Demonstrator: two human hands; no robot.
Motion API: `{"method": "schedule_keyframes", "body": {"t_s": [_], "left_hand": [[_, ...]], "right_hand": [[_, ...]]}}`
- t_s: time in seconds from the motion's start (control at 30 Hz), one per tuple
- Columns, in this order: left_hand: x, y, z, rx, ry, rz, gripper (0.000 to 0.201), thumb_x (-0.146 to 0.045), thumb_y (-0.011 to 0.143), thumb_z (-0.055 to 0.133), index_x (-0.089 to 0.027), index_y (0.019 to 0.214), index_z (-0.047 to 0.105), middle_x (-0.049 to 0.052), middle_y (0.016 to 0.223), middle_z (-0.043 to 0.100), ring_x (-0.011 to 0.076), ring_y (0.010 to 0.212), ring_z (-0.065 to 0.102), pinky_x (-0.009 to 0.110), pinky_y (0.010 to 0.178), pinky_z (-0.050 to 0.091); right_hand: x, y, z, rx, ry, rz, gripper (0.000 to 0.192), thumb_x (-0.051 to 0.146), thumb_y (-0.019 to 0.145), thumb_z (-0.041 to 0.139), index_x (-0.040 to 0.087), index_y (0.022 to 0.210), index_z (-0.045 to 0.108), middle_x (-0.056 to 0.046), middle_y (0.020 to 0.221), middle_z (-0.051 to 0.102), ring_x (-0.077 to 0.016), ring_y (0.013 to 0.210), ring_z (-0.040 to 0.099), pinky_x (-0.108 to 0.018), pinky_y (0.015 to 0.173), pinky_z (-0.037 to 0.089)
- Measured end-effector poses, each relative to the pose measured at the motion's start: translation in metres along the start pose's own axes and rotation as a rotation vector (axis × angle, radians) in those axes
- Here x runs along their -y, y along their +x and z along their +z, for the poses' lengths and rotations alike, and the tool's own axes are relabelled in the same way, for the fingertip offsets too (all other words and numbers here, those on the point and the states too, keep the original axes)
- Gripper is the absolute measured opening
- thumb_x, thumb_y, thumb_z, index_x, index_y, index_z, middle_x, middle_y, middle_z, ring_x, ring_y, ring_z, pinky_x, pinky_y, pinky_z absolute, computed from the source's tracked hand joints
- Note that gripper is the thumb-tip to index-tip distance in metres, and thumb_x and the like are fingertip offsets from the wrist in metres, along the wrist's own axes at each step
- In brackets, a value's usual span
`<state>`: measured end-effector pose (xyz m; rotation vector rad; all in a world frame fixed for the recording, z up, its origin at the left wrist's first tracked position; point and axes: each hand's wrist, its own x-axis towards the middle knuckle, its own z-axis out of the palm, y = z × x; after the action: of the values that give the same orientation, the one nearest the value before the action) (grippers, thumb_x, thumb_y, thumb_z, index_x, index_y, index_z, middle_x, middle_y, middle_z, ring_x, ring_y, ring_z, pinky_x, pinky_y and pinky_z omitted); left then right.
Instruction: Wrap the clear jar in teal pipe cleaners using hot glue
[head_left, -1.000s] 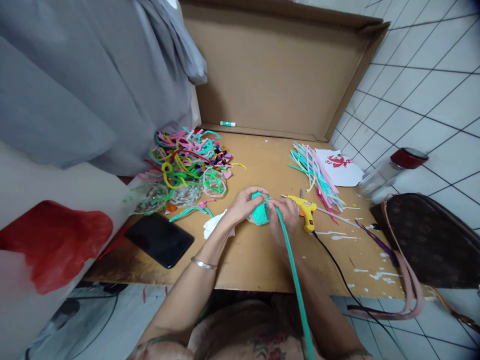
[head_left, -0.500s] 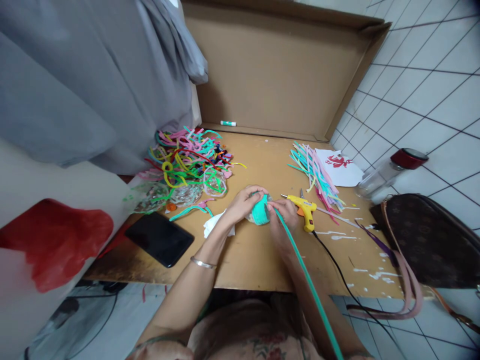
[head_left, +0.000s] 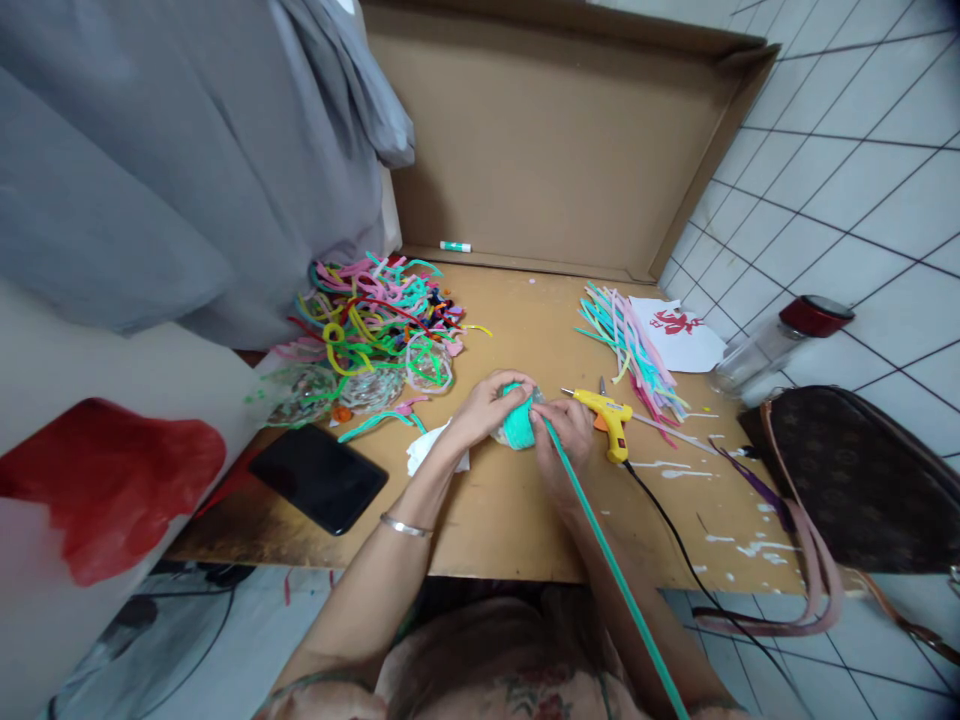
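Observation:
My left hand [head_left: 487, 405] is closed around a small roundish piece [head_left: 519, 425] covered with rows of turquoise pipe cleaner, with a clear edge showing at its rim. Pinched between the thumb and fingers of my right hand [head_left: 566, 430] is a turquoise pipe cleaner [head_left: 611, 545], held against the piece's right side. Its long free end runs down past my right forearm. A yellow glue gun [head_left: 611, 420] lies just right of my right hand, nozzle pointing left. Crumpled white paper [head_left: 431, 450] sits under my left wrist.
A tangled heap of coloured pipe cleaners [head_left: 375, 320] lies at the left back, near a black tablet [head_left: 319, 478]. Straight pipe cleaners [head_left: 630, 340], a bottle [head_left: 780, 345] and a brown bag [head_left: 870, 480] are on the right. Cardboard [head_left: 570, 140] stands behind; a glue stick [head_left: 455, 246] lies before it.
My right hand's fingers have shifted slightly left and up along the edge of the turquoise piece, and the pipe cleaner has moved with them. My left hand keeps its hold.

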<state>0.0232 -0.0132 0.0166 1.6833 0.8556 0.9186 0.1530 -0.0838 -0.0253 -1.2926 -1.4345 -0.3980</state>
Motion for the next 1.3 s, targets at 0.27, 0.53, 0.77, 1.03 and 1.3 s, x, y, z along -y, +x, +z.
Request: {"method": "schedule_keyframes", "body": {"t_s": [0.27, 0.53, 0.77, 1.03, 1.3], "left_hand": [[0.003, -0.001, 0.002, -0.013, -0.005, -0.02, 0.026, -0.03, 0.079, 0.063, -0.016, 0.101, 0.07, 0.007, 0.105, 0.071, 0.0198, 0.099, 0.064, 0.03, 0.089, 0.051], [0.008, 0.001, 0.002, -0.006, 0.006, 0.012, 0.026, -0.027, 0.078, 0.061, -0.016, 0.1, 0.071, 0.007, 0.107, 0.07, 0.0205, 0.101, 0.063, 0.032, 0.092, 0.051], [0.008, 0.001, 0.001, 0.007, -0.002, 0.012, 0.027, -0.027, 0.079, 0.061, -0.016, 0.102, 0.071, 0.007, 0.107, 0.07, 0.0207, 0.102, 0.063, 0.033, 0.095, 0.05], [0.003, -0.001, 0.0, 0.012, -0.005, 0.001, 0.027, -0.026, 0.079, 0.061, -0.015, 0.101, 0.07, 0.008, 0.107, 0.07, 0.0207, 0.101, 0.064, 0.033, 0.094, 0.051], [0.005, 0.0, -0.003, 0.036, -0.002, 0.009, 0.034, -0.041, 0.087, 0.054, -0.016, 0.102, 0.07, 0.009, 0.112, 0.07, 0.0228, 0.109, 0.061, 0.033, 0.096, 0.048]], "right_hand": [[-0.004, -0.002, 0.002, 0.012, -0.036, -0.026, 0.02, 0.033, 0.092, 0.053, 0.026, 0.086, 0.071, -0.004, 0.079, 0.062, -0.0176, 0.075, 0.056, -0.035, 0.074, 0.043], [-0.002, -0.001, -0.006, -0.005, -0.075, -0.12, 0.018, 0.033, 0.09, 0.056, 0.023, 0.089, 0.07, -0.004, 0.08, 0.062, -0.017, 0.077, 0.056, -0.034, 0.076, 0.042], [-0.003, -0.001, -0.009, 0.001, -0.07, -0.139, 0.016, 0.026, 0.091, 0.056, 0.022, 0.087, 0.071, -0.003, 0.079, 0.06, -0.0152, 0.076, 0.053, -0.031, 0.076, 0.04], [-0.004, -0.003, -0.007, 0.015, -0.132, -0.131, 0.022, 0.028, 0.093, 0.053, 0.022, 0.082, 0.071, -0.004, 0.077, 0.06, -0.0152, 0.075, 0.054, -0.031, 0.075, 0.043], [-0.001, -0.001, -0.008, -0.002, -0.099, -0.173, 0.018, 0.024, 0.091, 0.055, 0.021, 0.084, 0.071, -0.004, 0.077, 0.061, -0.0153, 0.074, 0.053, -0.032, 0.075, 0.042]]}}
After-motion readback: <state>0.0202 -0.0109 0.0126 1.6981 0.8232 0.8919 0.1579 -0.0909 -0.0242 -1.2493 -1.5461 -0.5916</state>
